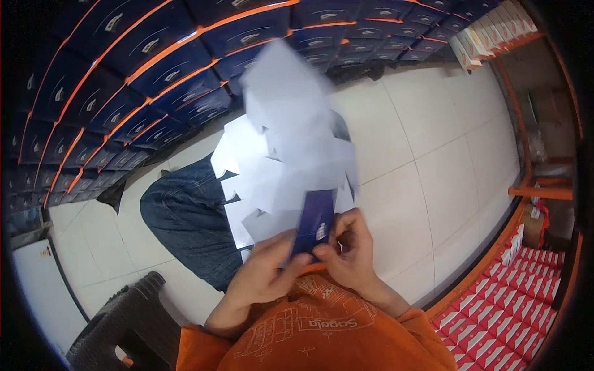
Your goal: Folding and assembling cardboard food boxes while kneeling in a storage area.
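Close to my body, my left hand (267,271) grips the left edge of a flat dark blue carton (314,217) with a small white print. I cannot tell whether it is folded flat or a single card. My right hand (350,248) has its fingers curled in, with thumb and fingertips closed at the carton's lower right edge. Beneath and beyond it, several overlapping white sheets (250,154) with notched edges lie over my lap. Farther out, a white sheet (286,86) rises above the pile and is smeared by motion.
Stacked dark blue boxes (167,77) with orange edges line the far and left sides. On the right, an orange-edged rack (539,193) holds many red-and-white packs (504,309). A black woven chair (133,321) stands at lower left. Pale floor tiles (427,154) lie between.
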### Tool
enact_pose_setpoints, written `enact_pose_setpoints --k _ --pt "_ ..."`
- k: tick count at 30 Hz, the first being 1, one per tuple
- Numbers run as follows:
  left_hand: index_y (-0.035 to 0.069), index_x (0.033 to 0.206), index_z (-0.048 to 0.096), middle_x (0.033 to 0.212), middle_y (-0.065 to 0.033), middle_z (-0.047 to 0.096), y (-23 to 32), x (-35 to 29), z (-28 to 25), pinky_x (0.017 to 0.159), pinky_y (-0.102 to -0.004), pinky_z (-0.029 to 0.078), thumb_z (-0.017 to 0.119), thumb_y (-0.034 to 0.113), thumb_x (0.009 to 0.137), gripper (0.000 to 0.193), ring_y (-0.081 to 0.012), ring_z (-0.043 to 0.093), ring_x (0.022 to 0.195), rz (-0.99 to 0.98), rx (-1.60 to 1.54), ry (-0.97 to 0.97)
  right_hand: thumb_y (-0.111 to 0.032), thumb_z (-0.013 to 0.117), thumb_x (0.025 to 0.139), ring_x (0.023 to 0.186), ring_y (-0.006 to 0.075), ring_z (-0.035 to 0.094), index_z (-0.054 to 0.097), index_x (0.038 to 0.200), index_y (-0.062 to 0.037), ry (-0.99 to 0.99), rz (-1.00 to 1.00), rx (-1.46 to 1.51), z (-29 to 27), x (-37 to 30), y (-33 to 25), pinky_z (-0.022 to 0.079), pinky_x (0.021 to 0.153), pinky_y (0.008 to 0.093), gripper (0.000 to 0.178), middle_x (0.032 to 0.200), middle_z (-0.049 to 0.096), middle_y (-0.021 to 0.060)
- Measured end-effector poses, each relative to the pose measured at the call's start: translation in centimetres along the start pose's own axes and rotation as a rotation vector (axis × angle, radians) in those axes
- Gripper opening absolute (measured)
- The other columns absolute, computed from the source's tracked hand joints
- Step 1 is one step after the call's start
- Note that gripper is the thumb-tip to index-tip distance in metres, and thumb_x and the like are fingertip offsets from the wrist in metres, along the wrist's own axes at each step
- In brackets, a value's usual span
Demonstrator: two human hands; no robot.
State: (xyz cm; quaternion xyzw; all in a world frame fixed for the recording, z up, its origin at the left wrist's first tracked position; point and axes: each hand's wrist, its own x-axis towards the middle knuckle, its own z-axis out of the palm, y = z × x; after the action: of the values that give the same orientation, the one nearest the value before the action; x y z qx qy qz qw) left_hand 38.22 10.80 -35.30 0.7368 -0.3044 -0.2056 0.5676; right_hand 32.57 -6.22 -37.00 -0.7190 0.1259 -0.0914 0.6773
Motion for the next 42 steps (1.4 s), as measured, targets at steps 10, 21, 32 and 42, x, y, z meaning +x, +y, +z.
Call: enact_pose_setpoints --k 10,21,32,42 --pt "0.001 0.059 0.054 0.048 -0.0049 0.043 -4.2 -5.3 -6.6 0.044 -0.0258 0.033 0.066 0.006 0.079 0.023 -0.0092 0.039 0.044 -0.201 -0.133 0.243 -0.016 0.082 0.071 0.055 0.0131 0.052 0.067 0.101 -0.0059 -0.443 0.01 -0.438 4.1 4.9 -2.9 0.042 0.051 0.0251 0.035 0.072 0.057 0.0048" --pt "0.002 0.094 0.07 0.089 -0.0114 0.072 -0.4 -3.3 -13.2 0.076 -0.0292 0.054 0.078 0.006 0.073 0.023 -0.0233 0.071 0.085 -0.41 0.131 -0.121 -0.041 0.09 0.041 0.136 0.039 0.032 0.056 0.13 -0.0069 -0.401 -0.308 -1.248 1.5 10.0 -6.5 0.031 0.106 0.0455 0.1 0.136 0.049 0.0189" --pt "-0.004 0.095 0.067 0.082 -0.0107 0.069 -4.5 -3.6 -8.1 0.065 -0.0254 0.05 0.066 0.01 0.089 0.015 -0.0119 0.065 0.075 -0.471 -0.421 -0.158 -0.017 0.081 0.067 0.106 0.032 0.053 0.067 0.089 -0.0088 -0.626 -0.414 -0.01 3.6 8.1 -4.0 0.037 0.094 0.0486 0.027 0.096 0.059 0.0083" --pt "0.0 0.103 0.068 0.076 -0.0113 0.067 -5.4 -3.1 -7.1 0.06 -0.027 0.049 0.068 0.008 0.086 0.019 -0.0175 0.062 0.064 -0.124 -0.298 -0.175 -0.018 0.073 0.076 0.068 0.0226 0.054 0.068 0.116 -0.0123 -1.024 -0.389 -0.698 3.9 6.9 -5.8 0.045 0.07 0.0366 0.041 0.074 0.058 0.0033"
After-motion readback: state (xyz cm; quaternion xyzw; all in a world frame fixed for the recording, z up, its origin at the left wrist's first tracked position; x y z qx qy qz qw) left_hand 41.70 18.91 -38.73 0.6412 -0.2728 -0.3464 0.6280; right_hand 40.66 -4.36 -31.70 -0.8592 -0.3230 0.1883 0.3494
